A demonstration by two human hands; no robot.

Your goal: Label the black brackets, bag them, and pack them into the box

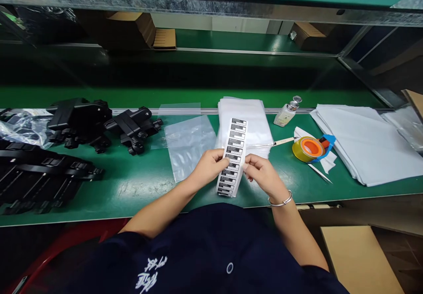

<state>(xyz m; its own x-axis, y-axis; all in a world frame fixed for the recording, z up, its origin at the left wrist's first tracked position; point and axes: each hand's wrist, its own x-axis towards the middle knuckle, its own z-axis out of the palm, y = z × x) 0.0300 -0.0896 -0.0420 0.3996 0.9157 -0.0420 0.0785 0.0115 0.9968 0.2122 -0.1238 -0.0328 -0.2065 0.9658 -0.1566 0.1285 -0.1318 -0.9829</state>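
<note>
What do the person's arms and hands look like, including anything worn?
The left hand and right hand are bare, without gloves, and the forearms are uncovered. A thin silver bangle circles the right wrist. The top is dark navy with white printed characters on the front.

A green workbench (139,188) is stretching across the view, a metal rail (211,7) is running overhead, and cardboard boxes (132,29) (brown, partly shadowed) are sitting beyond the darker green belt (231,71).

black parts (132,128), bottle (287,112) and tape roll (309,149) on table (139,184).
</note>
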